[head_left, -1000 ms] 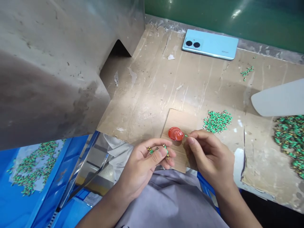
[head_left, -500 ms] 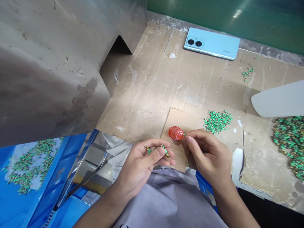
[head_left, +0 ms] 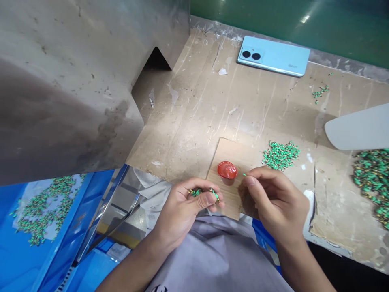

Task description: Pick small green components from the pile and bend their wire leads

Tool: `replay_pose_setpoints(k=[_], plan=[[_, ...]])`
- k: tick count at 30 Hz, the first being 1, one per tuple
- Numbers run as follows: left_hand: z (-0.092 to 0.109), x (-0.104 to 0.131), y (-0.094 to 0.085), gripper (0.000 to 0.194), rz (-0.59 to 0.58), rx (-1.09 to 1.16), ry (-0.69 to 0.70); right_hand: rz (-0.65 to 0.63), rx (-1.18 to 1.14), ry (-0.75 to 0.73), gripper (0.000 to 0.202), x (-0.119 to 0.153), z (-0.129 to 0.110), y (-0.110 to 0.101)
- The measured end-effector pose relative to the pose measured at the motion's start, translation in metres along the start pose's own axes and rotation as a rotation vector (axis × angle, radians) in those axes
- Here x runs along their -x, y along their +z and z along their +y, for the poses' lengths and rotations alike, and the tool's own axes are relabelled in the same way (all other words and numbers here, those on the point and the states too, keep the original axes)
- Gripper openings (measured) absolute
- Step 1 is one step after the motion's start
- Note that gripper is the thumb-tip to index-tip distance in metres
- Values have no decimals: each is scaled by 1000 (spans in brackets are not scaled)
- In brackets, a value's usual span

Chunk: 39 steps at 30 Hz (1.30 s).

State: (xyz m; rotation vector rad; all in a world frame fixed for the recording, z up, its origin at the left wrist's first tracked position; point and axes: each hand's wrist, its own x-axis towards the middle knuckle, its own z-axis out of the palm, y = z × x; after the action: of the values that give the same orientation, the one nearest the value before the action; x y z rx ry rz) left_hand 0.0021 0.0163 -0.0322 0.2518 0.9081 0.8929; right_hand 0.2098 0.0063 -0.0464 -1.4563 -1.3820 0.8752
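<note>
Pinched between thumb and forefinger of the right hand, a single tiny green piece sits just right of the red blob on a small cardboard square. Left hand has its grip closed on a few green pieces. Beyond lies a worn, scratched cardboard-covered tabletop with green heaps, a pale blue phone near the green back wall, and a grey metal housing to the left.

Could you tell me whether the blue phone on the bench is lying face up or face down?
Face down: the phone shows its camera lenses.
</note>
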Motion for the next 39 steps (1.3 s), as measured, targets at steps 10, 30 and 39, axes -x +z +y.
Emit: replay_pose_setpoints(k=[10,30,39], plan=[[-8,1,-3,35,44,-222,60,-214,-343,148,18,14,-31,8],[-13,0,-3,20,-84,-351,365,-300,-283,112,19,11,-24,7],[-15,0,-7,17,-76,-364,347,-321,-290,134,24,8,-26,3]])
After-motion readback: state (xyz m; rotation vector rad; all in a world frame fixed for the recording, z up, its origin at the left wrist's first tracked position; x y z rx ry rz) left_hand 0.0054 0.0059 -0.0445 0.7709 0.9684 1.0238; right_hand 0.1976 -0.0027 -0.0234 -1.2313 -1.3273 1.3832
